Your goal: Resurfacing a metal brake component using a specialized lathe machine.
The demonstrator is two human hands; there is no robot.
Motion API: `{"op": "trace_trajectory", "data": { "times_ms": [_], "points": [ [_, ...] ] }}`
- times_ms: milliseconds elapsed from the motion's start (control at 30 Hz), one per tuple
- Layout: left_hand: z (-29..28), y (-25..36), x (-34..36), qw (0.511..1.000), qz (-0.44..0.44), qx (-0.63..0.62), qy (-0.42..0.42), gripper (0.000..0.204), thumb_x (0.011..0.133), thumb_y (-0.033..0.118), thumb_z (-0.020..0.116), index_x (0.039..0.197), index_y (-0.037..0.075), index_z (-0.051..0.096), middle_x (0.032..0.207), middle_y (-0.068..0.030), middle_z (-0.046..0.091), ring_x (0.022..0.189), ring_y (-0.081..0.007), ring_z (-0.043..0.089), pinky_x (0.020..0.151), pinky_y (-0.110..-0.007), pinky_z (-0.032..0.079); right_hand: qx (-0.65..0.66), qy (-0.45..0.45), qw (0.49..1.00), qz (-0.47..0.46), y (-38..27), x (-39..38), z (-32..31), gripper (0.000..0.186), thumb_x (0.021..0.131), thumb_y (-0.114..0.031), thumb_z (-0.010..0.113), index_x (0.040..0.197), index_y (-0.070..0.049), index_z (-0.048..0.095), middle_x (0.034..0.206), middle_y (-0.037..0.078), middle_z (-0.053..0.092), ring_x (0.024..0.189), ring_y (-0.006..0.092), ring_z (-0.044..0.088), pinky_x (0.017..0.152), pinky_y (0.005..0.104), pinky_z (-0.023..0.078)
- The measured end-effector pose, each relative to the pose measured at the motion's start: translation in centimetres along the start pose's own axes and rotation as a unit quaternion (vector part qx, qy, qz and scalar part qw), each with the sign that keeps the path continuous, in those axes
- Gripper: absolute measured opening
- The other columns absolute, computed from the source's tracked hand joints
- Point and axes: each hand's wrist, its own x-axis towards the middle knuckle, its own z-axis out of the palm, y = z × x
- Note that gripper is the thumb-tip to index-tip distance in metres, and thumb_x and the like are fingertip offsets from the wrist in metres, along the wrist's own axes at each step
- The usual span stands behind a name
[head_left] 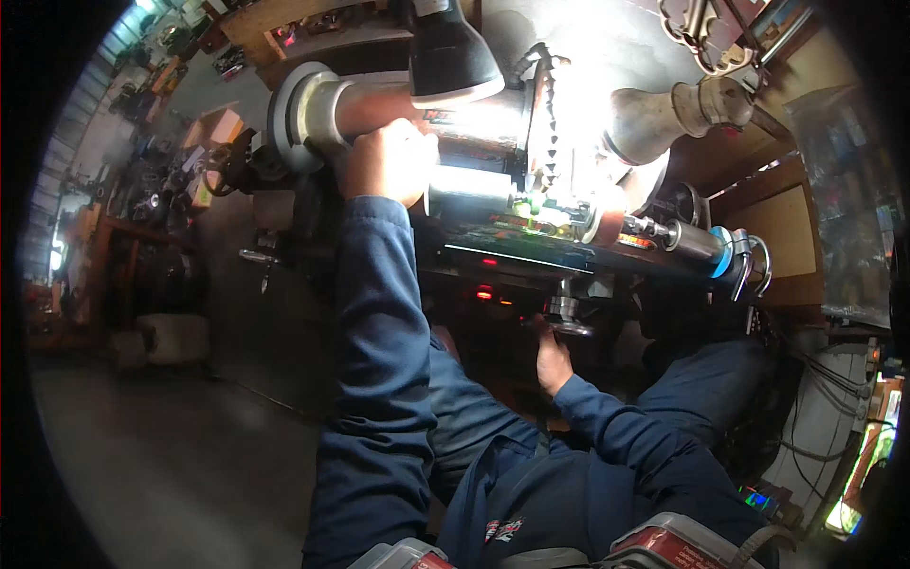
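Note:
My left hand (387, 161) is closed in a fist at the near side of a reddish motor housing (365, 106) on a bench grinding machine. What its fingers grip is hidden from this side. Just to its right lies a shiny metal cylinder (474, 186). Lower down, my right hand (552, 362) has its fingers at the left edge of a small metal handwheel (566, 322) under the machine's front, with the fingertips partly hidden. Bright light falls on the work area, where a reddish-brown wheel-shaped part (604, 224) sits beside a metal spindle (694, 242).
A black lamp shade (455, 57) hangs over the machine, and a segmented hose (551, 123) stands behind the cylinder. A round flange (301, 116) juts out at the left. At the far right hangs a clear plastic sheet (844, 190). Cluttered shelves (142, 190) stand farther left.

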Motion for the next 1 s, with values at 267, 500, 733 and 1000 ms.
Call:
{"op": "trace_trajectory", "data": {
  "times_ms": [267,500,733,1000],
  "points": [
    [0.9,0.3,0.1,0.997,-0.056,-0.052,0.000,0.027,0.083,0.026,0.070,0.083,-0.001,0.064,0.070,-0.0179,0.065,0.063,-0.0165,0.061,0.062,-0.034,0.049,0.478,-0.126,0.861,0.120,0.2,1.1,-2.5,0.062,0.092,-0.060,0.031,0.122,-0.012,0.057,0.114,0.011,0.065,0.106,0.0261,0.061,0.095,0.0438,0.045],
    [0.1,1.4,0.2,0.995,-0.053,-0.088,-0.007,0.024,0.083,0.021,0.071,0.080,-0.001,0.063,0.068,-0.0161,0.064,0.060,-0.0166,0.061,0.059,-0.033,0.049,0.676,-0.386,0.593,0.206,3.7,3.2,-6.5,0.078,0.089,-0.070,0.025,0.124,-0.006,0.053,0.107,0.020,0.062,0.098,0.0372,0.059,0.087,0.0544,0.046],
    [-0.2,0.0,0.2,0.993,-0.070,-0.092,-0.035,0.021,0.086,0.014,0.067,0.085,-0.006,0.061,0.102,-0.0214,0.070,0.100,-0.0235,0.067,0.087,-0.033,0.050,0.494,-0.246,0.808,0.208,-2.4,0.8,-7.0,0.071,0.094,-0.063,0.033,0.125,-0.003,0.051,0.105,0.019,0.063,0.085,0.0340,0.063,0.081,0.0492,0.052],
    [-0.9,0.0,-0.4,0.993,-0.080,-0.081,-0.034,0.020,0.087,0.013,0.066,0.084,-0.006,0.061,0.105,-0.0212,0.069,0.103,-0.0219,0.066,0.089,-0.032,0.049,0.356,0.247,0.877,0.207,1.0,6.3,-18.8,0.024,0.093,-0.034,0.044,0.081,-0.014,0.049,0.059,0.007,0.048,0.047,0.0220,0.048,0.046,0.0391,0.045]
  ]
}}
